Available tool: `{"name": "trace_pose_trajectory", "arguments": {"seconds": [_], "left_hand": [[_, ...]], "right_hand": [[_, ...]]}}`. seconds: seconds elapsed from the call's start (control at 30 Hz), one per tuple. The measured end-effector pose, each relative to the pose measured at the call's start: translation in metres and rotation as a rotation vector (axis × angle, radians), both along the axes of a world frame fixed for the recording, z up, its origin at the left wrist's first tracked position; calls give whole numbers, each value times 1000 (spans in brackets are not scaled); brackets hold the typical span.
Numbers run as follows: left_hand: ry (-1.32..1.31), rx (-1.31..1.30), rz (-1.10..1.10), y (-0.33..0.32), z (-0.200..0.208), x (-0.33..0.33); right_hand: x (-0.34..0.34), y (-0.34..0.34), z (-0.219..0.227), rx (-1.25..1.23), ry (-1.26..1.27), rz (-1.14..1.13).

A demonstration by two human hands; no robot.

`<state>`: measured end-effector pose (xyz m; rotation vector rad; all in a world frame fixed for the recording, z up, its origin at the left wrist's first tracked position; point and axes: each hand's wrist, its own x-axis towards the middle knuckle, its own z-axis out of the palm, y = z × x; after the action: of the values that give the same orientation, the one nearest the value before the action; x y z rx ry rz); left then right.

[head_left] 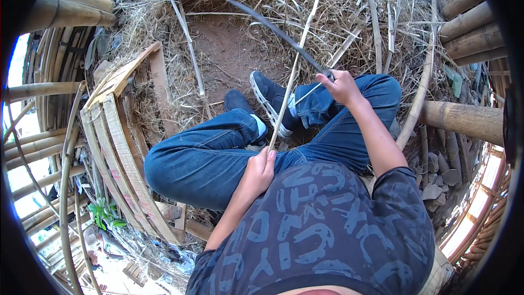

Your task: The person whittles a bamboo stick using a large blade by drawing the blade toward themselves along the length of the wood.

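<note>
I sit on the ground with bent legs in blue jeans and dark shoes. My left hand (261, 168) grips the near end of a long thin pale bamboo strip (297, 60) that runs up and away over my knees. A long dark curved blade (278, 33) is held by its handle in my right hand (339, 86), above my right knee. The blade crosses the strip at about its middle. A thinner sliver branches off the strip near my right hand.
Dry straw and bamboo shavings (338, 5) cover the dirt ahead. A wooden slatted frame (117, 147) lies at my left. Thick bamboo poles (464, 117) lie at the right and more (71, 8) at the upper left. Thin split strips (188, 38) lie on the straw.
</note>
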<state>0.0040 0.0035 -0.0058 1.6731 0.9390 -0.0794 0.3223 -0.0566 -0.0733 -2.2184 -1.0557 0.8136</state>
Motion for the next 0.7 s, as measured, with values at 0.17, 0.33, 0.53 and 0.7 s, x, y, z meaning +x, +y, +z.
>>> {"name": "trace_pose_trajectory", "arguments": {"seconds": [0.17, 0.33, 0.53, 0.7], "left_hand": [[40, 3, -4, 2, 4, 3], [30, 54, 11, -1, 0, 1], [22, 0, 23, -1, 4, -1], [16, -34, 22, 1, 3, -2]], "right_hand": [[-46, 7, 14, 70, -36, 288], [-30, 22, 7, -10, -246, 556], [14, 16, -13, -112, -35, 204], [12, 8, -22, -48, -103, 150]]}}
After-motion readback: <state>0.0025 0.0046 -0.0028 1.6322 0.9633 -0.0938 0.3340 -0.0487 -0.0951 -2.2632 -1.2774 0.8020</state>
